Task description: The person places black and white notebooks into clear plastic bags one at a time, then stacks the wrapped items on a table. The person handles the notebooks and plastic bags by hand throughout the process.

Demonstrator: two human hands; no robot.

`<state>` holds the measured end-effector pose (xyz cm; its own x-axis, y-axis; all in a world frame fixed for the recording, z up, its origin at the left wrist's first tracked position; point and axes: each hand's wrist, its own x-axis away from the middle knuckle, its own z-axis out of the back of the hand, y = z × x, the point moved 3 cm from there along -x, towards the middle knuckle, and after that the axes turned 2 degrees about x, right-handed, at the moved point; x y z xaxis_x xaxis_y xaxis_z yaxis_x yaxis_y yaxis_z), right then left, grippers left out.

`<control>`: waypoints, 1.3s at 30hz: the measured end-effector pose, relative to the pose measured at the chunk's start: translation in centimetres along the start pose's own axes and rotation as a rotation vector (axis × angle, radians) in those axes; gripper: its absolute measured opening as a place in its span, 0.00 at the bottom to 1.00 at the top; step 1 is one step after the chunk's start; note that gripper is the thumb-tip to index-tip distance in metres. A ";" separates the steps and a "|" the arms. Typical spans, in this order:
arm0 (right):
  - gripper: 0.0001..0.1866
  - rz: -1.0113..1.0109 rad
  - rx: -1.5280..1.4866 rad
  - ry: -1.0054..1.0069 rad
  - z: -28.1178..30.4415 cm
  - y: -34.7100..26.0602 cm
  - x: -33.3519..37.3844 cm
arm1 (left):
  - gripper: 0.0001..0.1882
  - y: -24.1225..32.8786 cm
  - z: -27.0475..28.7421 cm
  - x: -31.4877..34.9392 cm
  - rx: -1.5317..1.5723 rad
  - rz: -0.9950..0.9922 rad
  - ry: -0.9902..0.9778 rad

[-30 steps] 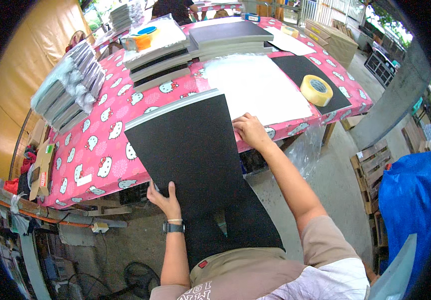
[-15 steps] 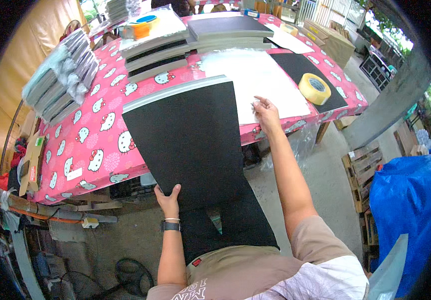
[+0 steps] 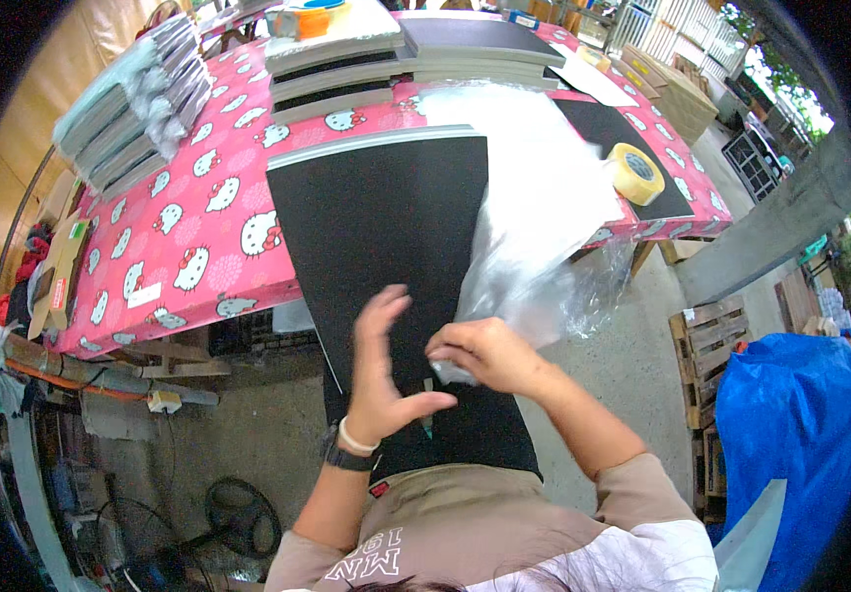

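Largest item: the table (image 3: 179,237), pink patterned cover, beyond both my hands. Next, the black-covered stack (image 3: 386,227), directly ahead of my left fingers; its far end lies over the table and it slopes down toward my lap. The white sheets (image 3: 583,187) lie on the table, ahead and to the right of my right fingers. The clear film (image 3: 529,271), crumpled and partly blurred, runs back from my right fingers toward those sheets, beside the stack's right edge.

Step in hand, in my judgement: bringing the film to the black-covered stack. The next move calls for the left fingers to take a film edge and the two hands to spread it.

Right hand (image 3: 492,357): fingers curled together, clamped on the film's near end. Left hand (image 3: 381,380): blurred, thumb and fingers well apart, holding nothing; contact with the stack below cannot be told.

Smallest: the tape roll (image 3: 636,175), beyond my right fingers, untouched.
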<state>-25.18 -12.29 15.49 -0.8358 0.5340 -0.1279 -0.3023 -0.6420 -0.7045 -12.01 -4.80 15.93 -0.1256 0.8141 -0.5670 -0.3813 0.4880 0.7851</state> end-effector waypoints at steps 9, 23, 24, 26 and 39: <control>0.09 -0.310 -0.608 0.252 0.1 0.3 0.0 | 0.11 -3.1 -1.0 2.7 0.598 0.716 0.002; 0.08 0.042 -0.163 0.367 -2.3 -0.3 -1.4 | 0.14 -4.4 -1.3 2.4 0.706 0.638 0.181; 0.07 0.005 -0.160 0.347 -2.7 -0.1 -1.7 | 0.12 -4.8 -1.1 2.4 0.673 0.620 0.200; 0.07 -0.096 -0.073 0.449 -2.4 -0.5 -1.5 | 0.10 -5.3 -1.2 2.1 0.697 0.624 0.337; 0.07 -0.092 -0.309 0.463 -3.0 0.5 -2.4 | 0.08 -4.9 -0.7 1.5 0.699 0.770 0.275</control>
<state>-21.92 -12.23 13.33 -0.5028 0.8105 -0.3004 -0.1582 -0.4279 -0.8898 -10.93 -6.20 11.06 -0.3436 0.9230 0.1730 0.4855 0.0169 0.8741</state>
